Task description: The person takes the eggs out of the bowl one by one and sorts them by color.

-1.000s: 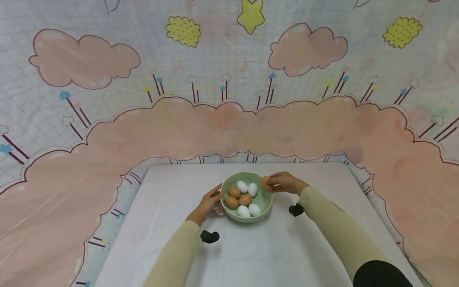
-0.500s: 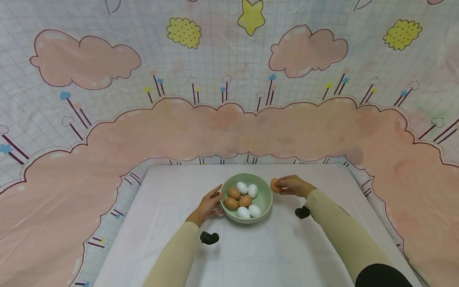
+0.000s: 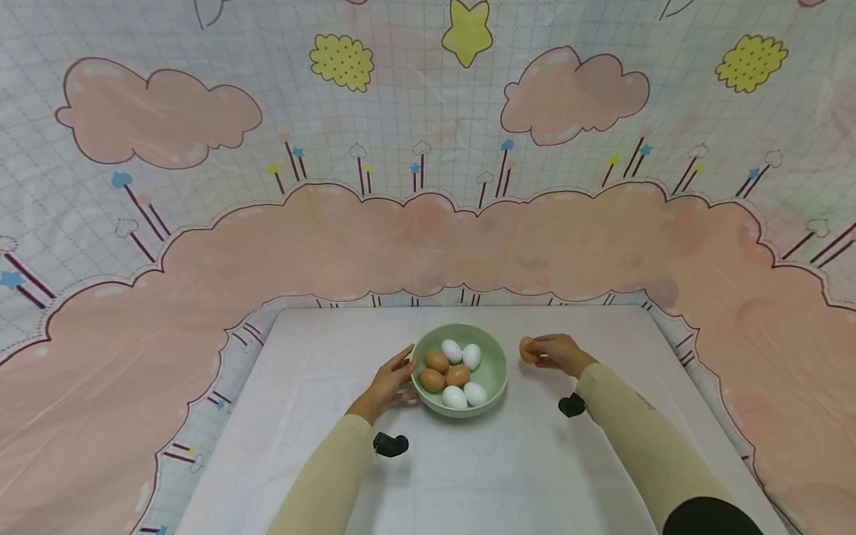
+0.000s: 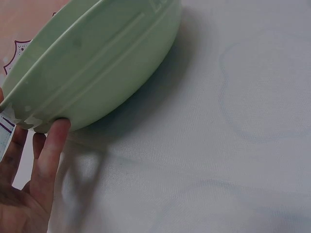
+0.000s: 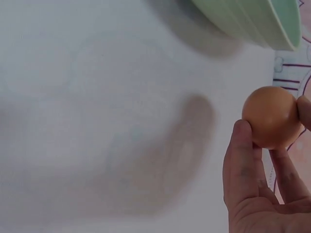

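A pale green bowl [image 3: 496, 379] stands on the white table with three brown eggs [image 3: 432, 380] and several white eggs [image 3: 455, 397] inside. My left hand [image 3: 388, 383] rests against the bowl's left side, its fingers extended; in the left wrist view, fingertips [image 4: 60, 125] touch the outer wall. To the right of the bowl, my right hand [image 3: 560, 353] pinches another brown egg [image 5: 270, 116] between thumb and fingertips. That egg is held above the table, apart from the bowl, and casts a shadow on the cloth.
The white table [image 3: 468, 475] reaches back to a patterned curtain [image 3: 428, 238] with clouds and stars, which also hangs along both sides. A black wrist camera [image 3: 391, 444] sits at the left cuff and another black camera [image 3: 571, 405] at the right.
My right hand has carried the brown egg from the bowl's right rim out to the right and slightly toward me. The left hand and the bowl have stayed in place.
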The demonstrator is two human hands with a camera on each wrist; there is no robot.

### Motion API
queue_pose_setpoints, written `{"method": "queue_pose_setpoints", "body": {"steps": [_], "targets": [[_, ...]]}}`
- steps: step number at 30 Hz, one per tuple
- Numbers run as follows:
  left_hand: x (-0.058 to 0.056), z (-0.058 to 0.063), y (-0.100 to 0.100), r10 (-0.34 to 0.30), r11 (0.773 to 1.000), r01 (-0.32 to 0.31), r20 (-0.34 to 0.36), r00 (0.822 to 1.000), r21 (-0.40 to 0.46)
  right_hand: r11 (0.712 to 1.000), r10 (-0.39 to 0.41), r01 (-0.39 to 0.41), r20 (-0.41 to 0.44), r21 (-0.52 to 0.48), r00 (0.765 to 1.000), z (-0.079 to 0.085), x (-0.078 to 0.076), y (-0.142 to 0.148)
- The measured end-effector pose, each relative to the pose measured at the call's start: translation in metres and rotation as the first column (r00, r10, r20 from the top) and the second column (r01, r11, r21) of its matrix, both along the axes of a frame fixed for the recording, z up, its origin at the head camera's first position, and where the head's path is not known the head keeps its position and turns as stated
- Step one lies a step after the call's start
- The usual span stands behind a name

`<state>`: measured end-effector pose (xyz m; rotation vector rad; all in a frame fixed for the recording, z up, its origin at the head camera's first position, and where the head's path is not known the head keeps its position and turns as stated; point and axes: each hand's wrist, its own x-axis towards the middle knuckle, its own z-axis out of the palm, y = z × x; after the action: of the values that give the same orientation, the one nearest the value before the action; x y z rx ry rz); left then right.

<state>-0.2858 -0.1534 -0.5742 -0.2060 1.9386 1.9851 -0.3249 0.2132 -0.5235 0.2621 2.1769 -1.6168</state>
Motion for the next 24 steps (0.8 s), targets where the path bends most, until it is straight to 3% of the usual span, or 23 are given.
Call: {"method": "queue_pose_setpoints", "body": {"steps": [9, 18, 24], "targets": [[0.001, 0.000, 0.001, 0.008, 1.000, -0.008, 0.005, 1.000, -0.005, 0.996, -0.091, 0.091, 0.017, 0.008, 0.996, -0.011, 0.006, 0.005], [-0.001, -0.001, 0.002, 0.004, 1.000, -0.004, -0.008, 1.000, 0.013, 0.997, -0.072, 0.072, -0.012, 0.017, 0.997, -0.021, 0.009, 0.017], [0.000, -0.003, -0.001, -0.004, 1.000, 0.004, -0.008, 1.000, 0.011, 0.993, -0.103, 0.101, 0.023, 0.061, 0.994, -0.029, 0.013, 0.019]]}}
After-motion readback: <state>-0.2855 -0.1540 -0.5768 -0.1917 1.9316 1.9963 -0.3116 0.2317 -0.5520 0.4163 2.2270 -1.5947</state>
